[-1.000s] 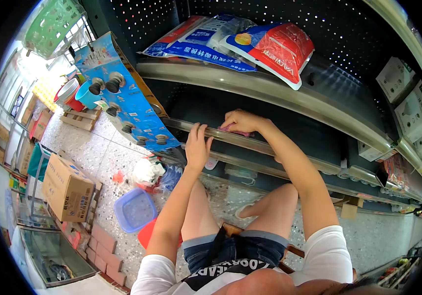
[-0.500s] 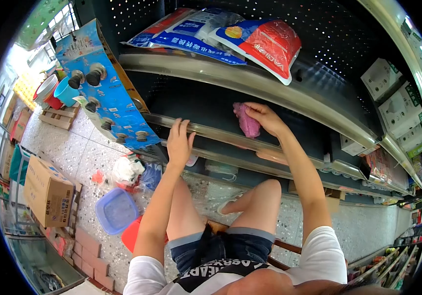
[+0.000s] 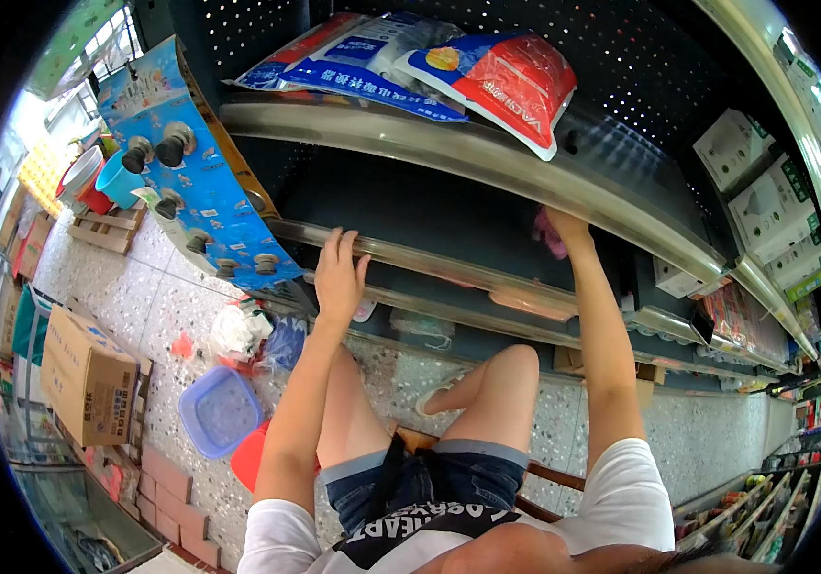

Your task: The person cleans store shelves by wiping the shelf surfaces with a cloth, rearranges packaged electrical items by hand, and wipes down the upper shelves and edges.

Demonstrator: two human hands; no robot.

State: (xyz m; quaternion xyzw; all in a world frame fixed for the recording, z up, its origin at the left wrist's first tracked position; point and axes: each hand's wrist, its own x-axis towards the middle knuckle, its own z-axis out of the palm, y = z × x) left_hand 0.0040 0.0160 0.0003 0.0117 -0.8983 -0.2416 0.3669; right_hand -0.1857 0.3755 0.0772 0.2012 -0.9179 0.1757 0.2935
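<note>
Clutching a pink cloth (image 3: 551,237) in the right hand (image 3: 569,228), right of centre, over the dark lower shelf (image 3: 410,206) and beside the lip of the upper shelf (image 3: 468,153); with fingers bent around the bunched fabric and partly hidden, impossible to tell whether pressing it against the shelf surface. Resting the left hand (image 3: 338,279), farther left, on the front rail (image 3: 430,258) of that lower shelf, with fingers stretched out over the edge, thumb spread apart, unclenched. At the far side, lying on the upper shelf, a blue-and-white packet (image 3: 363,67) overlapped at its right by a red-and-blue packet (image 3: 516,86). Hanging left of the shelves, a blue display board (image 3: 190,167) bearing dark round knobs. To the right, stacked one above another, white boxes (image 3: 765,215). On the speckled floor at left, a white crumpled bag (image 3: 241,330), then nearer, a lilac basin (image 3: 219,411) just beside something red (image 3: 252,457), only partly visible behind the left forearm. Farther left, standing tilted in view, a cardboard box (image 3: 88,373).
</note>
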